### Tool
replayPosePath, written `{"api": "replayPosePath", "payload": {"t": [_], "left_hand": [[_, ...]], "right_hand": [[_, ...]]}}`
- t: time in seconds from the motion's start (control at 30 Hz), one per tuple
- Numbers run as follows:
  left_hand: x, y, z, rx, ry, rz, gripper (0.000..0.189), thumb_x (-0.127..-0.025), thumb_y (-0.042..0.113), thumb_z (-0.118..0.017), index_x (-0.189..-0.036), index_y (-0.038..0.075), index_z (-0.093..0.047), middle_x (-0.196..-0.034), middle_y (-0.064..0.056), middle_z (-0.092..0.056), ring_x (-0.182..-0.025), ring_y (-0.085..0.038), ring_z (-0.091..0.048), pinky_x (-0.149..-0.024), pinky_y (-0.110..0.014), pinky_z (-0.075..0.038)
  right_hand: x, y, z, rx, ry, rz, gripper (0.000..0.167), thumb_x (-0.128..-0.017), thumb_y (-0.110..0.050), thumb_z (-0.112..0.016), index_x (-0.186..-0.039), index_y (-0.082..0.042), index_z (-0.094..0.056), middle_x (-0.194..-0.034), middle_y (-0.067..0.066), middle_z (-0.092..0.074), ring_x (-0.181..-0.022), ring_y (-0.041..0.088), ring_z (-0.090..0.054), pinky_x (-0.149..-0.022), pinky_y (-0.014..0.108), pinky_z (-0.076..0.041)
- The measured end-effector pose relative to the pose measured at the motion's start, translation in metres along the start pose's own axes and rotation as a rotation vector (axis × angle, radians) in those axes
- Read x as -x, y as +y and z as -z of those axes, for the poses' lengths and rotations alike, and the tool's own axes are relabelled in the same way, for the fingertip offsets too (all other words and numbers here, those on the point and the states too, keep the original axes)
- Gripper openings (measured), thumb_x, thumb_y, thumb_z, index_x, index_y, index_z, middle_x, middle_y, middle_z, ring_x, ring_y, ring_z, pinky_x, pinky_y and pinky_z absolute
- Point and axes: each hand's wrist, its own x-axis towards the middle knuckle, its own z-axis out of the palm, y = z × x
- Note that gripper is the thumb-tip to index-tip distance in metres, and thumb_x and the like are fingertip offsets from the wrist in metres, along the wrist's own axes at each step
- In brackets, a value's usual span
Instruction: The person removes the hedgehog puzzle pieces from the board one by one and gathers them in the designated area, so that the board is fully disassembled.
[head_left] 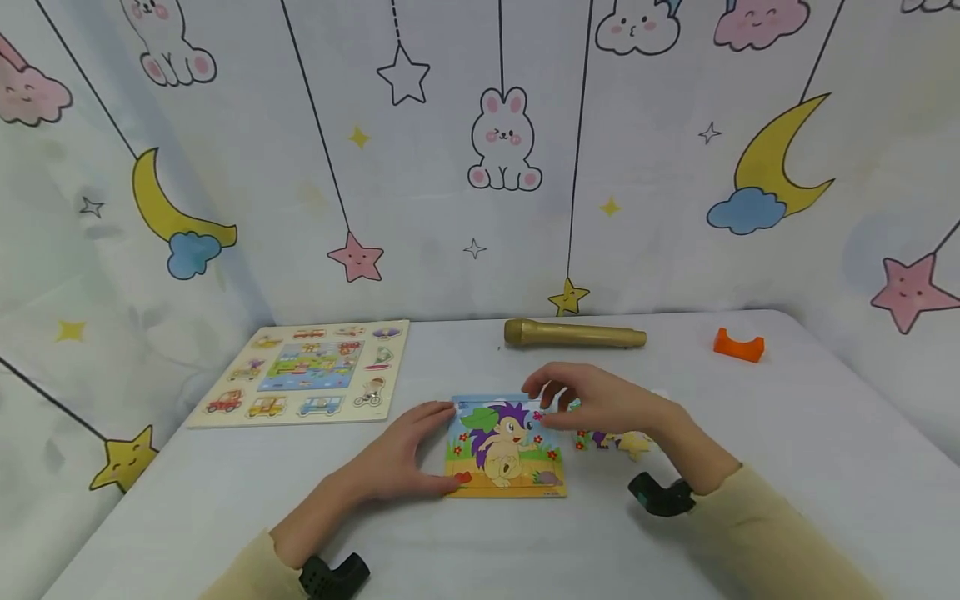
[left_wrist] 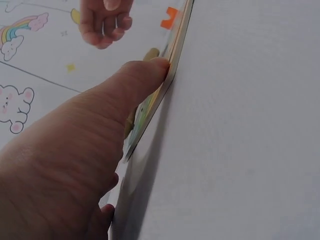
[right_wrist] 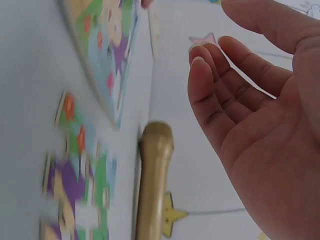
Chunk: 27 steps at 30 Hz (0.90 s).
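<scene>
A hedgehog jigsaw puzzle board (head_left: 506,454) lies on the white table in front of the person. The left hand (head_left: 397,454) holds its left side, with the thumb at the near left corner and fingers at the far left. In the left wrist view the thumb of the left hand (left_wrist: 85,125) presses on the edge of the puzzle board (left_wrist: 167,82). Above the board's far right corner hovers the right hand (head_left: 600,400), fingers loosely bent, with nothing in it. Loose puzzle pieces (head_left: 633,443) lie right of the board, partly hidden by the right hand; the right wrist view shows these puzzle pieces (right_wrist: 70,180) blurred.
At the back left lies a cream picture board (head_left: 285,410) with vehicle drawings. A gold microphone-shaped stick (head_left: 577,335) lies along the back of the table, and an orange curved block (head_left: 738,346) stands at the back right. A printed cloth (head_left: 442,200) hangs behind.
</scene>
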Motion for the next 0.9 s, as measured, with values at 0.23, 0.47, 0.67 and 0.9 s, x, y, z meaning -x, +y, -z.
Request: {"api": "replayPosePath", "payload": {"t": [0.23,0.47,0.67,0.9], "left_hand": [[0.007,-0.003,0.001,0.02,0.024,-0.006,0.09,-0.078,0.053,-0.082,-0.15,0.009,-0.049,-0.154,-0.004,-0.044,-0.145,-0.032,-0.032,-0.117,-0.056,-0.027],[0.007,-0.007,0.001,0.034,0.02,-0.026,0.089,-0.078,0.054,-0.082,-0.149,0.011,-0.051,-0.155,-0.001,-0.043,-0.146,-0.03,-0.03,-0.116,-0.056,-0.027],[0.007,-0.007,-0.001,0.028,0.023,-0.046,0.089,-0.078,0.054,-0.083,-0.148,0.01,-0.052,-0.153,-0.002,-0.044,-0.145,-0.029,-0.033,-0.116,-0.054,-0.03],[0.005,-0.006,0.0,0.039,0.009,-0.048,0.088,-0.079,0.052,-0.082,-0.149,0.009,-0.05,-0.155,-0.003,-0.042,-0.146,-0.03,-0.03,-0.116,-0.056,-0.028]], "right_hand": [[-0.03,-0.013,-0.035,-0.103,-0.033,-0.012,0.036,-0.095,-0.015,-0.071,-0.127,-0.002,-0.06,-0.117,0.012,-0.064,-0.1,0.017,-0.063,-0.089,0.029,-0.055],[-0.042,-0.011,-0.066,-0.116,-0.104,-0.043,0.03,-0.094,-0.012,-0.071,-0.121,-0.004,-0.063,-0.11,0.004,-0.066,-0.092,0.012,-0.064,-0.083,0.025,-0.056],[-0.041,-0.01,-0.076,-0.052,-0.11,-0.083,0.027,-0.093,-0.013,-0.073,-0.118,-0.008,-0.063,-0.108,-0.003,-0.064,-0.088,0.009,-0.063,-0.082,0.023,-0.055],[-0.041,-0.015,-0.078,0.01,-0.087,-0.114,0.029,-0.093,-0.016,-0.074,-0.119,-0.007,-0.064,-0.105,-0.004,-0.063,-0.086,0.009,-0.062,-0.081,0.023,-0.054]]}}
